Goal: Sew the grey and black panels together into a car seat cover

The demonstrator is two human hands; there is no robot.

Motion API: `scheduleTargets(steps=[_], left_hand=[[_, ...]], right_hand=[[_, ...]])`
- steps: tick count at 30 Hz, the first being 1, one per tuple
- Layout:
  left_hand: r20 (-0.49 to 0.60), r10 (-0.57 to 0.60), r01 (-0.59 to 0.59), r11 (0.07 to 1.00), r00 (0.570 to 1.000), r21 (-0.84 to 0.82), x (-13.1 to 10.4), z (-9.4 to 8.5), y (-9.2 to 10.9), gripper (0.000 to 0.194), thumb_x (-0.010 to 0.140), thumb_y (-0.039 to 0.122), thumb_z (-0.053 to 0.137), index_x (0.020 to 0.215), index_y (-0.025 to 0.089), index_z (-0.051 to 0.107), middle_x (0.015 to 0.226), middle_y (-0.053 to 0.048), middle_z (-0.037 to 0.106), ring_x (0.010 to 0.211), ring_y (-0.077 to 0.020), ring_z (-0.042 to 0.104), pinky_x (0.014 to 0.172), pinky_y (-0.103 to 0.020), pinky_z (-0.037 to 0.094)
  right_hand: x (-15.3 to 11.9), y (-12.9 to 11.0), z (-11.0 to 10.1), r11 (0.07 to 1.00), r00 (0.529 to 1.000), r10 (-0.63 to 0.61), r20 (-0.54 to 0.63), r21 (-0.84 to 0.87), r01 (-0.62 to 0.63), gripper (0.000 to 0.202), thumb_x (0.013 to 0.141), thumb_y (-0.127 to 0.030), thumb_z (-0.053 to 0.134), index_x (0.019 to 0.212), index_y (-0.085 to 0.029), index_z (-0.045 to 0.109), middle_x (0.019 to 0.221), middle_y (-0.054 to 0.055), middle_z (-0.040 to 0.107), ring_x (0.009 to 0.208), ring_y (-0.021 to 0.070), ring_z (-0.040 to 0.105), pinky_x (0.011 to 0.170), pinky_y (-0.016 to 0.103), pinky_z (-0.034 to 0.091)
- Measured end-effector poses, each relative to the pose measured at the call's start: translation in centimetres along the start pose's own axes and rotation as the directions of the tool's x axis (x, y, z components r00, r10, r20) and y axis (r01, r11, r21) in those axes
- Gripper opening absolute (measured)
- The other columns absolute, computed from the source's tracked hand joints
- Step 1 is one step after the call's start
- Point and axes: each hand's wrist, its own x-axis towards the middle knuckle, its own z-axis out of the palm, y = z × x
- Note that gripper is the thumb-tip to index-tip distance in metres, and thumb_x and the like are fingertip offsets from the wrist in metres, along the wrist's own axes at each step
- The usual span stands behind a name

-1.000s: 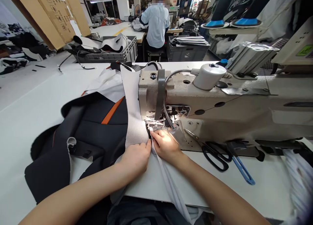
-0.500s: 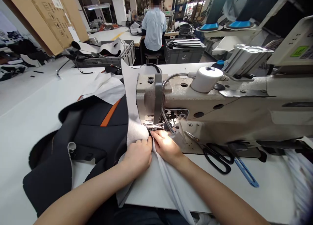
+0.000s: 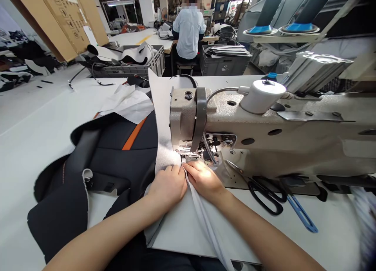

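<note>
My left hand (image 3: 169, 184) is closed on the edge of a dark fabric piece with pale backing (image 3: 166, 145), just in front of the sewing machine's needle area. Dark panels with an orange stripe (image 3: 133, 135) spread to its left. Close beside it, my right hand (image 3: 205, 180) pinches a narrow white strip (image 3: 202, 216) that runs down over the table's front edge. Its fingertips lie near the presser foot of the sewing machine (image 3: 246, 126), under a bright lamp. Fingers partly hide the seam where strip and fabric meet.
Black-handled scissors (image 3: 266, 196) and a blue-handled tool (image 3: 302, 214) lie right of my right hand. Behind the machine stand grey crates (image 3: 226, 63) holding cut pieces. A person in a light blue shirt (image 3: 188, 33) sits farther back. A cardboard box (image 3: 63, 24) stands at left.
The view has turned slightly, so the machine and scissors appear farther right. Both hands keep their hold close to the needle area, with the white strip's upper end showing more between them.
</note>
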Motion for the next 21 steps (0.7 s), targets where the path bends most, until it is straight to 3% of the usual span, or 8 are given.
scheduleTargets(steps=[5, 8, 11, 15, 16, 18, 20, 21], left_hand=[[-0.177, 0.065, -0.058, 0.997, 0.982, 0.046, 1.2, 1.5, -0.7, 0.03, 0.09, 0.019, 0.036, 0.1, 0.009, 0.062, 0.084, -0.011, 0.057, 0.078, -0.0236, 0.054, 0.061, -0.033, 0.042], [-0.228, 0.05, -0.037, 0.998, 0.972, 0.06, 0.5, 1.7, -0.9, 0.029, 0.087, 0.023, 0.043, 0.106, 0.01, 0.061, 0.089, -0.011, 0.058, 0.082, -0.024, 0.053, 0.064, -0.035, 0.042], [-0.279, 0.063, -0.036, 0.994, 0.958, 0.102, -2.3, 1.7, -1.2, 0.052, 0.079, 0.024, 0.051, 0.129, 0.014, 0.049, 0.122, -0.014, 0.053, 0.107, -0.0281, 0.048, 0.084, -0.041, 0.041], [-0.309, 0.126, -0.063, 0.976, 0.942, 0.208, -6.3, 1.0, -2.2, 0.065, 0.076, 0.018, 0.051, 0.14, 0.019, 0.037, 0.139, -0.01, 0.042, 0.128, -0.0279, 0.033, 0.107, -0.045, 0.025], [-0.283, 0.126, -0.063, 0.973, 0.951, 0.222, -6.7, 0.5, -2.6, 0.065, 0.076, 0.017, 0.051, 0.139, 0.018, 0.038, 0.136, -0.01, 0.045, 0.125, -0.0279, 0.035, 0.105, -0.045, 0.026], [-0.19, 0.098, -0.057, 0.976, 0.977, 0.211, -6.3, -0.8, -3.1, 0.063, 0.074, 0.017, 0.051, 0.136, 0.014, 0.042, 0.124, -0.013, 0.052, 0.113, -0.029, 0.045, 0.096, -0.044, 0.036], [-0.075, 0.046, -0.035, 0.988, 0.996, 0.148, -4.9, -2.3, -3.2, 0.056, 0.075, 0.019, 0.05, 0.13, 0.01, 0.048, 0.107, -0.014, 0.058, 0.097, -0.0281, 0.052, 0.08, -0.04, 0.044], [-0.022, 0.026, -0.024, 0.995, 0.999, 0.1, -4.1, -3.1, -3.0, 0.051, 0.076, 0.02, 0.048, 0.125, 0.009, 0.052, 0.098, -0.013, 0.06, 0.089, -0.0268, 0.054, 0.074, -0.038, 0.045]], right_hand=[[0.5, 0.6, -0.1, 0.998, 0.998, 0.049, -0.026, 0.047, -0.048, 0.034, 0.092, -0.015, 0.036, 0.117, -0.018, 0.059, 0.104, 0.007, 0.067, 0.097, 0.0189, 0.06, 0.088, 0.032, 0.047], [0.8, -0.3, -1.3, 0.971, 0.976, 0.205, 0.073, 0.107, -0.212, 0.03, 0.094, -0.025, 0.036, 0.099, -0.02, 0.064, 0.091, 0.005, 0.069, 0.087, 0.0171, 0.062, 0.079, 0.029, 0.048], [0.4, -2.6, -3.4, 0.916, 0.873, 0.37, 0.317, 0.031, -0.399, 0.027, 0.086, -0.041, 0.049, 0.074, -0.02, 0.061, 0.072, 0.002, 0.065, 0.069, 0.0166, 0.06, 0.063, 0.026, 0.044], [-1.1, -5.2, -5.9, 0.881, 0.722, 0.349, 0.597, 0.054, -0.471, 0.014, 0.073, -0.023, 0.052, 0.06, -0.017, 0.054, 0.064, 0.005, 0.063, 0.064, 0.0174, 0.059, 0.059, 0.025, 0.039], [-1.6, -5.5, -6.2, 0.799, 0.637, 0.304, 0.709, 0.175, -0.576, 0.013, 0.071, -0.02, 0.049, 0.059, -0.017, 0.053, 0.061, 0.004, 0.062, 0.061, 0.0162, 0.058, 0.057, 0.024, 0.04], [-2.7, -5.8, -6.2, 0.409, 0.428, 0.091, 0.899, 0.358, -0.839, 0.014, 0.069, -0.021, 0.044, 0.06, -0.017, 0.054, 0.056, 0.002, 0.059, 0.05, 0.0132, 0.055, 0.051, 0.022, 0.041], [-4.6, -6.3, -5.1, 0.019, 0.249, -0.233, 0.94, 0.261, -0.965, 0.027, 0.075, -0.029, 0.037, 0.066, -0.015, 0.058, 0.054, 0.002, 0.058, 0.041, 0.012, 0.051, 0.042, 0.021, 0.04], [-5.9, -6.7, -4.2, -0.071, 0.18, -0.349, 0.92, 0.166, -0.984, 0.037, 0.079, -0.034, 0.031, 0.068, -0.014, 0.06, 0.054, 0.003, 0.058, 0.037, 0.0117, 0.049, 0.038, 0.021, 0.037]])
